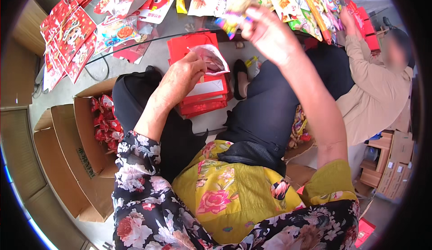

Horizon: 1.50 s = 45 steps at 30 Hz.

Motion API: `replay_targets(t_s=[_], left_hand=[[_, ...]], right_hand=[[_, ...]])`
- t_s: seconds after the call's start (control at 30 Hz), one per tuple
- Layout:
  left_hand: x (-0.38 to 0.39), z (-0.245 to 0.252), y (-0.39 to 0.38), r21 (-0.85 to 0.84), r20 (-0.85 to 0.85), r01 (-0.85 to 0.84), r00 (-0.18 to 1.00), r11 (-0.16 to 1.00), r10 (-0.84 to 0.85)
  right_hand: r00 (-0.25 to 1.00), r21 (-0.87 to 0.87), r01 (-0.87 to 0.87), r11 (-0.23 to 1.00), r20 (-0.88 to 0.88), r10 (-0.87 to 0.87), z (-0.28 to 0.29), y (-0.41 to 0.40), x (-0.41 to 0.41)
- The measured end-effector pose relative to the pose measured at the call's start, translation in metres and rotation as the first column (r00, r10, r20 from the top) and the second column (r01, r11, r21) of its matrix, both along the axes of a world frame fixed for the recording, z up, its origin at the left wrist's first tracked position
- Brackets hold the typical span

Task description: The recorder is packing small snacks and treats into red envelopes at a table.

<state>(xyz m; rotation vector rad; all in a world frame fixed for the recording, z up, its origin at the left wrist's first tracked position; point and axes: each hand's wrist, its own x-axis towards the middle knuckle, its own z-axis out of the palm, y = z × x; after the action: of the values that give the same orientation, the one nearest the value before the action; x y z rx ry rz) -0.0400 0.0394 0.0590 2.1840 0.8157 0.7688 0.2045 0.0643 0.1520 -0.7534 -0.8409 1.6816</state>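
My left hand (182, 78) grips the rim of a small bag (217, 59) with a white edge, held with its mouth open towards me. Pinkish contents show dimly inside. Beneath it is a stack of red paper gift bags (204, 106). Raised to the upper right of that bag, my right hand (270, 34) pinches colourful snack packets (238, 5) between thumb and fingers. Motion blur hides their exact number. Around the right hand, on the glass tabletop, lie several snack packs, including a yellow one (283, 2).
Red printed bags (69, 41) overlap at the table's left end. A cardboard box (91, 142) on my left holds red-wrapped pieces (106, 122). To my right sits another person in a beige top (374, 91), one hand at the table. Stacked cartons (395, 169) stand farther right.
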Motion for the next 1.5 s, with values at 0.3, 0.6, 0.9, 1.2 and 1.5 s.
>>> replay_targets(t_s=[0.3, 0.6, 0.9, 1.2, 1.5], left_hand=[[-0.002, -0.003, -0.005, -0.017, -0.052, 0.013, 0.999, 1.000, -0.014], [0.001, -0.005, -0.010, 0.019, -0.102, 0.025, 0.994, 1.000, -0.022], [0.000, -0.002, -0.007, 0.026, -0.038, -0.054, 0.998, 0.998, 0.055], [-0.001, 0.008, -0.014, 0.028, -0.074, 0.007, 0.997, 1.000, -0.005], [0.003, 0.001, -0.014, -0.015, -0.122, -0.032, 0.992, 0.999, 0.030]], right_hand=[[0.990, -0.183, 0.070, 0.981, 0.130, -0.047, -0.066, -0.038, -0.038], [0.731, 0.156, 0.024, 0.988, 0.672, -0.124, -0.074, -0.028, -0.031], [0.178, 0.497, -0.217, 0.840, 0.867, -0.466, -0.079, -0.037, -0.038], [0.452, 0.553, -0.191, 0.811, 0.783, -0.428, -0.090, -0.027, -0.024], [0.540, 0.497, -0.056, 0.866, 0.745, -0.392, -0.100, -0.018, -0.022]])
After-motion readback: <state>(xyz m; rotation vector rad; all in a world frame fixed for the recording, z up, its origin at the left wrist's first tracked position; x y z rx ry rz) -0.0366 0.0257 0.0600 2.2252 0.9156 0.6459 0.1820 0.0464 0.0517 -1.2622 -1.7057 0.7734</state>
